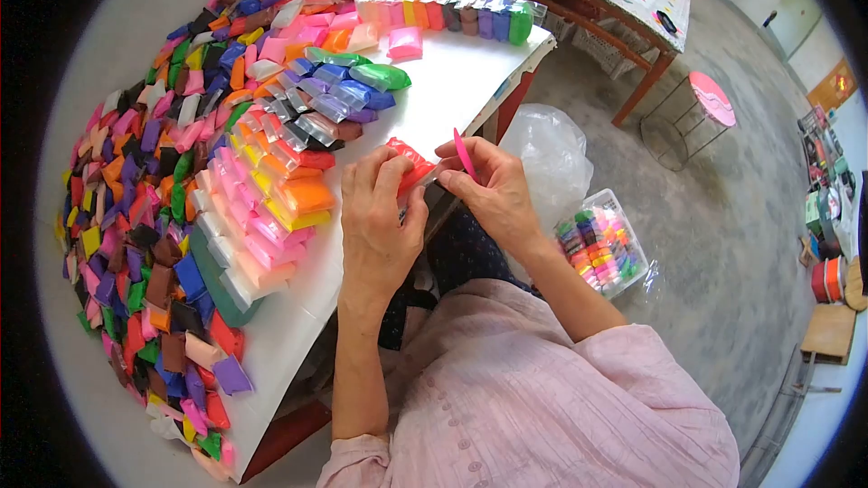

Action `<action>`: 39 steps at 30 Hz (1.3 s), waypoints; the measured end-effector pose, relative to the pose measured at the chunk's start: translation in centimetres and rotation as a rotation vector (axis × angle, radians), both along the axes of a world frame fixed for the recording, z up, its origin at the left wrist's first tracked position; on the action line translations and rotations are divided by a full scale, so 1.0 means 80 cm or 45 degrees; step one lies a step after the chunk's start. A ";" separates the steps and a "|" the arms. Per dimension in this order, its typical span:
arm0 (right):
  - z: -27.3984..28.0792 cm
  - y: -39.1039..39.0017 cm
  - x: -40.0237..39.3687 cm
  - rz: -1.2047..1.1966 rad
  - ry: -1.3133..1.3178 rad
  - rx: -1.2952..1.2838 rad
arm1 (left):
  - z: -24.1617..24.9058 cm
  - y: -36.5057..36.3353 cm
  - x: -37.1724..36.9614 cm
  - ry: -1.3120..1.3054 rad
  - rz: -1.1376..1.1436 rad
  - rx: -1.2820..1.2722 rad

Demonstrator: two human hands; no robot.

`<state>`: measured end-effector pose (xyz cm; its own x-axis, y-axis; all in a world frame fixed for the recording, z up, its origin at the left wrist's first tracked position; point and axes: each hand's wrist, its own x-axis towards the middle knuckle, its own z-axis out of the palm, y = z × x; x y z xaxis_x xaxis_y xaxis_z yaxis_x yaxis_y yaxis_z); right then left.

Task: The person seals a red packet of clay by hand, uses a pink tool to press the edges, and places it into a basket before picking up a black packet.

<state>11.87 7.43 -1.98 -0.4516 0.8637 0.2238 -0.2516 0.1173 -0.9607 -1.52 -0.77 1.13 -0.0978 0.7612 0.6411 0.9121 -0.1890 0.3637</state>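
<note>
My left hand [372, 217] grips a red packet of modelling clay [409, 165] in clear wrapping, at the white table's front edge. My right hand [493, 192] is closed around a slim pink plastic tool [464, 155] that points up between the fingers. Its thumb and fingertips meet the packet's right end; whether they pinch the wrapping is hard to see. Just left of my left hand lie stacked rows of wrapped clay packets [262, 185] in pink, yellow, orange and white. Blue, purple and green packets [348, 90] lie beyond them.
A large heap of mixed clay packets [136, 217] covers the left of the white table [443, 81]. A clear strip pack of colours [452, 16] lies at its far edge. On the floor to the right are a plastic bag [547, 154], a filled clear box [601, 244] and a pink-topped stool [712, 99].
</note>
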 end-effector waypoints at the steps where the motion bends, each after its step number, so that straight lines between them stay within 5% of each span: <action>1: -0.001 -0.002 -0.001 0.005 0.034 -0.015 | 0.000 0.000 0.000 0.005 0.002 0.008; 21: -0.007 -0.009 -0.025 -0.125 0.179 -0.067 | -0.020 0.008 0.005 0.459 0.119 0.131; 39: 0.008 0.021 -0.002 -0.485 -0.505 0.756 | -0.022 0.036 0.017 0.415 0.309 0.075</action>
<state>11.72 9.09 -1.34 -0.2924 0.7618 0.5781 0.2550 0.6448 -0.7206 -0.17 2.10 -0.61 -0.0543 0.7024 0.7097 0.9985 0.0337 0.0431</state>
